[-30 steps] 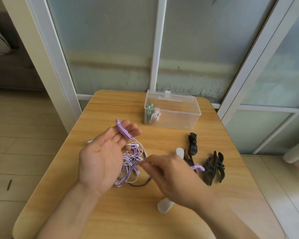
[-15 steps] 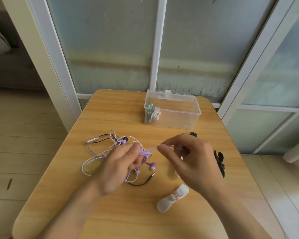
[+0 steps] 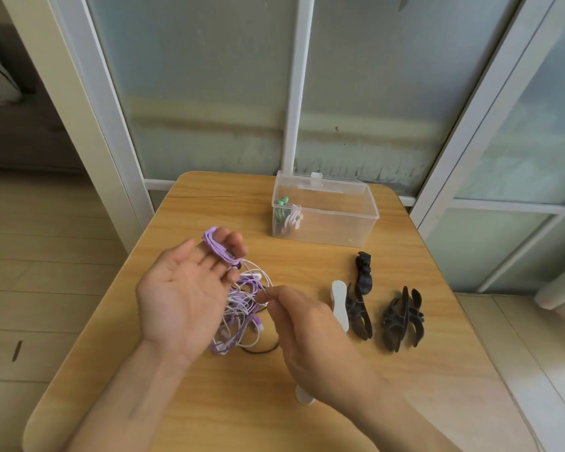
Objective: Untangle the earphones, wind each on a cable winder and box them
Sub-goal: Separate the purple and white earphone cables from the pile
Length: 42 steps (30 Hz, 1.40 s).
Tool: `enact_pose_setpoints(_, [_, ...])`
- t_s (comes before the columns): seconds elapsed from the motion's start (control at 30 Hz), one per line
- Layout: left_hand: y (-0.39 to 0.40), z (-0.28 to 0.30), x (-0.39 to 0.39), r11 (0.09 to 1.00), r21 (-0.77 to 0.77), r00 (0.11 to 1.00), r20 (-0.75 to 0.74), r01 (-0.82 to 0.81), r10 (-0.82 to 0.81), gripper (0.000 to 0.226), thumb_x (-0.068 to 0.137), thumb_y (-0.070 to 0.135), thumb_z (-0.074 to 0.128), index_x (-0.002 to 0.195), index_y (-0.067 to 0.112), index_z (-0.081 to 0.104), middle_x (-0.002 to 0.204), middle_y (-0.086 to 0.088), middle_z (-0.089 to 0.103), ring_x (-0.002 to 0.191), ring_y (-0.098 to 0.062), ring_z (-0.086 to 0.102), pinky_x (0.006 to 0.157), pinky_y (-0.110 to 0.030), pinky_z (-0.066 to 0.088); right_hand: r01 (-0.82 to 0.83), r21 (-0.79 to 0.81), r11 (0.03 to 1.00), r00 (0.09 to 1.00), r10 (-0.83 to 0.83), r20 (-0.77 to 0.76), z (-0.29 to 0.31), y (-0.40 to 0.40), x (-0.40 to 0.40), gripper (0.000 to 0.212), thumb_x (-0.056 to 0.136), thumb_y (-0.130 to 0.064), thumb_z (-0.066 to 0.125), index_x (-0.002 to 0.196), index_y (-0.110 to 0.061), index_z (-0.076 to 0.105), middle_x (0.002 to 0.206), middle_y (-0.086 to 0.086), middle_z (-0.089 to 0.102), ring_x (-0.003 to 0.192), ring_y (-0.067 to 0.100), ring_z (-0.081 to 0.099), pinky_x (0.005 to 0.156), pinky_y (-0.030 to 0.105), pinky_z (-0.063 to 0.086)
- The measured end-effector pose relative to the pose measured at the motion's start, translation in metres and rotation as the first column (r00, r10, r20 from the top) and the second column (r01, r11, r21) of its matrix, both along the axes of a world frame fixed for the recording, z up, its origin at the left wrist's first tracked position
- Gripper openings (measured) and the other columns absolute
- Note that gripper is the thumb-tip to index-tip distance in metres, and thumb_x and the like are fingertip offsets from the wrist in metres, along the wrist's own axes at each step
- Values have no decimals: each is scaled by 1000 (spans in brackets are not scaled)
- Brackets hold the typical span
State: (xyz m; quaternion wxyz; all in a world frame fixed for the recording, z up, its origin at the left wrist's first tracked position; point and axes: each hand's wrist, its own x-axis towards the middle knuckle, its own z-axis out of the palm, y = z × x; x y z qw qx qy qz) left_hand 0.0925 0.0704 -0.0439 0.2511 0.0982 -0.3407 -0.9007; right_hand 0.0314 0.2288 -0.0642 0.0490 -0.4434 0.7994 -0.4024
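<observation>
Since half a second ago the tangled bundle of purple and white earphone cables [image 3: 242, 308] has been lifted off the light wooden table [image 3: 421, 386], and the left hand [image 3: 185, 293] has turned palm up, its fingers nearly straight with purple cable looped round them. Just beside it, the right hand [image 3: 310, 337] pinches a thin strand of the hanging bundle between thumb and fingertips. To the right lie a white plastic cable winder [image 3: 339, 301] and black cable winders [image 3: 402, 318], with the clear plastic box [image 3: 336, 223] farther back holding one wound green and white earphone set [image 3: 287, 215].
</observation>
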Motion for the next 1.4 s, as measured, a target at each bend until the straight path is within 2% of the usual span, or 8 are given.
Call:
enact_pose_setpoints(0.1, [10,-6,-4,926,-371,990,83,-77,116,37,85,22,49,116,4,57,108,-9,65,100,-22,63,73,-29,40,2,34,999,1000,-1,-16,-2,-2,3,32,103,-23,43,128,-20,63,93,-9,51,79,12,49,66,11,33])
enact_pose_setpoints(0.23, [19,-20,-5,623,-779,956,130,-67,264,15,93,32,57,103,22,58,98,-1,65,90,-20,62,83,-34,50,20,10,1000,1000,-20,-13,3,3,2,33,103,-21,45,130,-23,64,94,-10,44,86,6,48,73,9,37])
enact_pose_setpoints(0.33, [19,-28,-4,331,-943,925,153,32,348,16,100,34,52,90,22,55,75,6,59,68,-12,54,67,-35,48,-26,38,999,999,28,-46,11,9,-3,28,103,-19,47,122,-25,66,92,-5,47,83,12,48,70,11,39])
enact_pose_setpoints(0.43, [19,-28,-3,227,-963,937,210,148,280,24,101,36,46,83,22,52,65,10,53,59,-10,50,61,-40,47,-20,14,1000,995,21,-99,15,14,-10,23,102,-19,52,111,-25,72,89,-9,50,79,5,51,67,8,37])
enact_pose_setpoints(0.67, [18,-16,-1,381,-854,918,395,354,32,49,92,55,39,76,13,59,63,8,53,59,-11,46,61,-26,36,56,-224,973,987,-87,-135,20,17,-10,20,89,-10,73,90,-29,80,75,-13,64,69,9,60,65,16,48])
enact_pose_setpoints(0.77, [18,-12,-1,614,-695,909,406,374,-94,58,92,47,51,75,-8,51,61,-2,43,60,-17,37,60,-27,32,100,-335,937,989,-132,-73,18,13,-7,14,87,-13,78,94,-25,81,76,-12,67,69,11,64,63,18,50])
enact_pose_setpoints(1.07, [26,-13,-4,872,-477,918,386,113,93,50,94,25,60,48,14,42,49,-6,32,41,-16,30,40,-18,28,47,-254,966,998,-32,63,-1,-5,10,18,103,-26,55,119,-28,62,96,-12,70,90,9,67,72,31,53])
enact_pose_setpoints(1.4, [51,-16,-14,894,-431,916,396,119,69,46,100,25,51,60,5,62,54,-15,57,42,-20,50,39,-21,32,-47,-44,998,980,55,193,13,16,-30,8,104,-7,48,103,-13,54,73,-14,67,71,5,60,70,24,51])
